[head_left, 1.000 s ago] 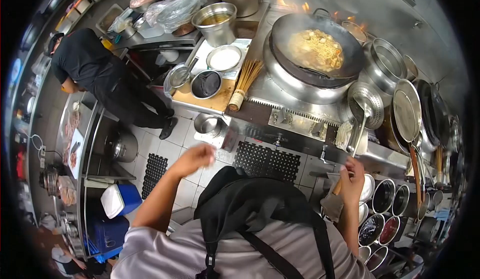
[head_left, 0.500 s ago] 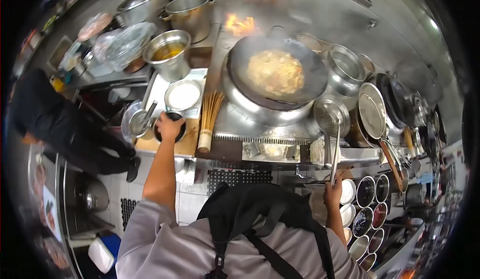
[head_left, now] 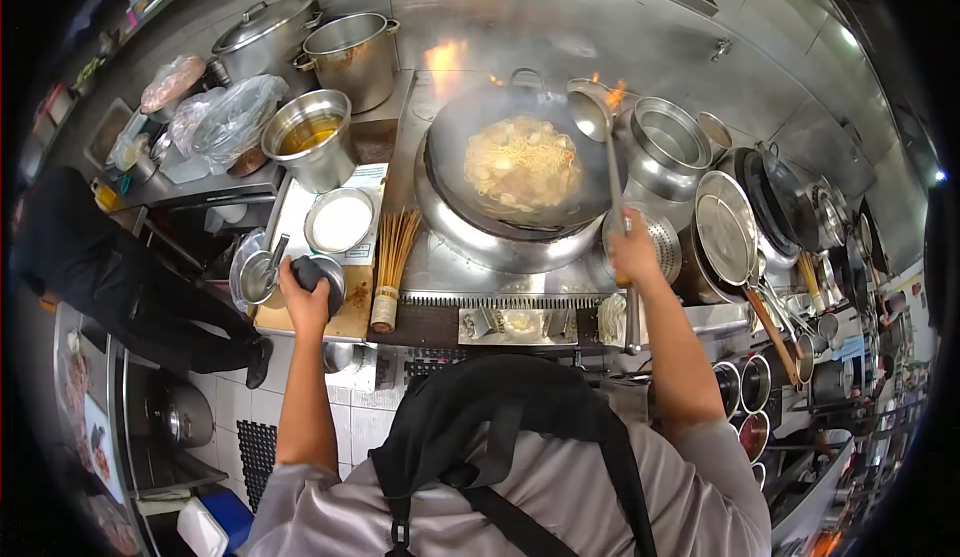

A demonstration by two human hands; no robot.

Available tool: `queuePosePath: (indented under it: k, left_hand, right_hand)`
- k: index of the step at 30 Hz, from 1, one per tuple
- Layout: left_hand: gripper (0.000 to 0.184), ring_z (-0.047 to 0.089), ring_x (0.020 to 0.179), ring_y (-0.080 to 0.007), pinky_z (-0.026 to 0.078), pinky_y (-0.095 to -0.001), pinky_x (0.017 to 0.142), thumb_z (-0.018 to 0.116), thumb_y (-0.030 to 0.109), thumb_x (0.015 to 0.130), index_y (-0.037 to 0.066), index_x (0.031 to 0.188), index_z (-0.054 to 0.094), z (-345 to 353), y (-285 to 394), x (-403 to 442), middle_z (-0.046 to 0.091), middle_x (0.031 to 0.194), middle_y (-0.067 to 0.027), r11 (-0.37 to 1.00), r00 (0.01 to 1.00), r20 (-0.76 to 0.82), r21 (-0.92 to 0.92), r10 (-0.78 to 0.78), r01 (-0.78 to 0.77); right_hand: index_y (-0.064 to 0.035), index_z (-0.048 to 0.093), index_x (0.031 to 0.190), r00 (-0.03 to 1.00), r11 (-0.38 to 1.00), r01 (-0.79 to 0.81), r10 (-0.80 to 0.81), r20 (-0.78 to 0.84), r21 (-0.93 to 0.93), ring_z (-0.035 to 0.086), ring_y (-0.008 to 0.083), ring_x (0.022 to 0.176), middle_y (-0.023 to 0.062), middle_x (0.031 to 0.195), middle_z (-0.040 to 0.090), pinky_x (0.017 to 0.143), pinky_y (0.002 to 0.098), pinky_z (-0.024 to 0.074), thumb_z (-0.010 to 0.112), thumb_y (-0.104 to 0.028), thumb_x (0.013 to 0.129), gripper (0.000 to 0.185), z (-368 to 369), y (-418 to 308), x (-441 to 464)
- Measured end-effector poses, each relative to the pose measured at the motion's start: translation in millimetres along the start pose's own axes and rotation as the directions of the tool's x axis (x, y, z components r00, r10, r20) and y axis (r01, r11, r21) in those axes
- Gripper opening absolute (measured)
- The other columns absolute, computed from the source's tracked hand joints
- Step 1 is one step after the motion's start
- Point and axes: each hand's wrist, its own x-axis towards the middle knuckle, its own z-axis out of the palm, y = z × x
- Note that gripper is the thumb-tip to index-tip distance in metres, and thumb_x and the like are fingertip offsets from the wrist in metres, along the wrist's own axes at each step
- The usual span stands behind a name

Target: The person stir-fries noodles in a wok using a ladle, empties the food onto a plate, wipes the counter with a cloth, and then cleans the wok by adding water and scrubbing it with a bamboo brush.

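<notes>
My left hand (head_left: pixel 306 299) is closed around a dark rounded object (head_left: pixel 311 273), just above a round metal container (head_left: pixel 332 275) at the left counter's front edge. Its exact kind is unclear. Fingers of my right hand (head_left: pixel 636 249) wrap the long handle of a ladle (head_left: pixel 588 117), whose bowl hangs over the wok's right rim. Inside the wok (head_left: pixel 450 127), noodles (head_left: pixel 525 162) with pale pieces steam in a heap. Partly hidden behind my right hand, a perforated skimmer (head_left: pixel 664 245) rests beside the stove.
Flames (head_left: pixel 445 57) rise behind the wok. Left of it are a bamboo brush (head_left: pixel 386 297), a bowl of white stuff (head_left: pixel 339 221) and a pot of yellow liquid (head_left: pixel 335 152). A strainer (head_left: pixel 725 222) and metal bowls (head_left: pixel 668 135) stand right. Another person (head_left: pixel 125 267) is at far left.
My right hand has gone from the skimmer's handle up to the ladle, now raised beside the wok. My left hand has lifted the dark object off the metal container.
</notes>
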Motion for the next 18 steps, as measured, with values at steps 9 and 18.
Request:
queuePosePath:
  k: [9, 18]
  left_hand:
    - [0.067, 0.048, 0.117, -0.0439, 0.051, -0.0450, 0.089, 0.065, 0.036, 0.081, 0.004, 0.135, 0.043, -62, 128, -109, 0.043, 0.133, -0.0292, -0.448, 0.705, 0.680, -0.703, -0.199, 0.552]
    - [0.067, 0.054, 0.095, -0.0233, 0.051, -0.0289, 0.081, 0.070, 0.035, 0.082, -0.002, 0.130, 0.043, -34, 156, -190, 0.048, 0.128, -0.0196, -0.686, 0.437, 0.869, -0.465, -0.234, 0.559]
  right_hand:
    - [-0.0051, 0.037, 0.134, 0.921, 0.930, -0.220, 0.099, 0.376, 0.294, 0.049, 0.0146, 0.045, 0.0040, 0.064, 0.051, 0.038, 0.0297, 0.0391, 0.057, -0.004, 0.084, 0.054, -17, -15, 22]
    - [-0.0062, 0.036, 0.136, 0.833, 0.974, -0.174, 0.069, 0.550, 0.142, 0.049, 0.0145, 0.044, 0.0049, 0.064, 0.051, 0.038, 0.0309, 0.0394, 0.058, -0.003, 0.083, 0.057, -35, -30, 61]
